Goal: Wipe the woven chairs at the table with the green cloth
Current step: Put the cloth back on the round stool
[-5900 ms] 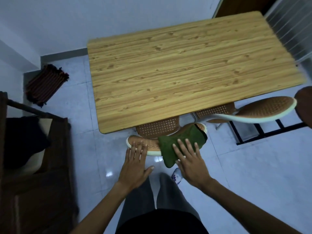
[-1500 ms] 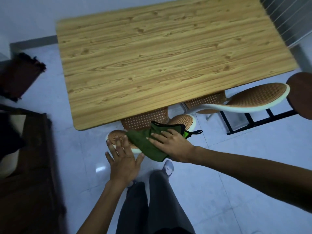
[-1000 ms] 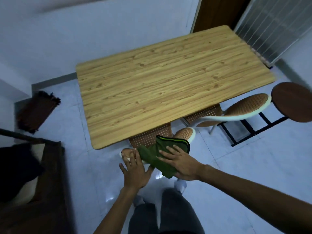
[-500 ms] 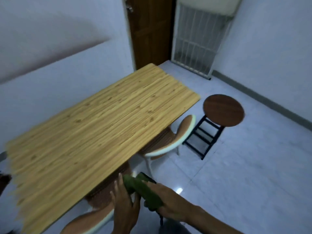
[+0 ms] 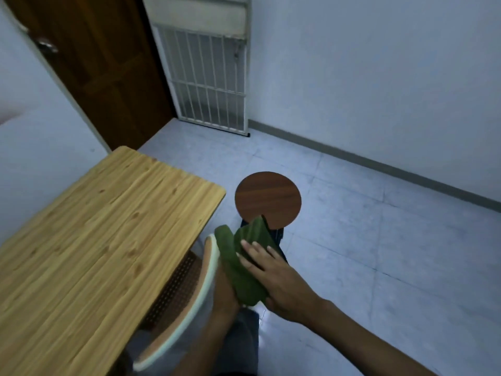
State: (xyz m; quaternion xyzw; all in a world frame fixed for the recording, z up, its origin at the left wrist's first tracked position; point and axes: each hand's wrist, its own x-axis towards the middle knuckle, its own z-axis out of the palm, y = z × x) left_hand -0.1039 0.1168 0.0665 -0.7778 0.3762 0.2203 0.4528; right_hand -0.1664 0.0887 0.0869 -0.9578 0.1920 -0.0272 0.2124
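Green cloth (image 5: 233, 260) lengthwise along chair rim (image 5: 212, 263), right hand (image 5: 273, 279) flat on it.

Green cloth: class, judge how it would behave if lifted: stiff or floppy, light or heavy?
Probably floppy: the green cloth folds and drapes over the woven chair. Likely light: the right hand presses it with flat fingers.

Green cloth (image 5: 231, 257): dark, folded into thick bunched layers, laid over the top end of the woven chair (image 5: 176, 287) back, pressed against its pale rim, one corner sticking up past it. Woven chair: brown perforated weave inside a whitish edge, blurred low down, pushed in close under the wooden surface (image 5: 95, 240).
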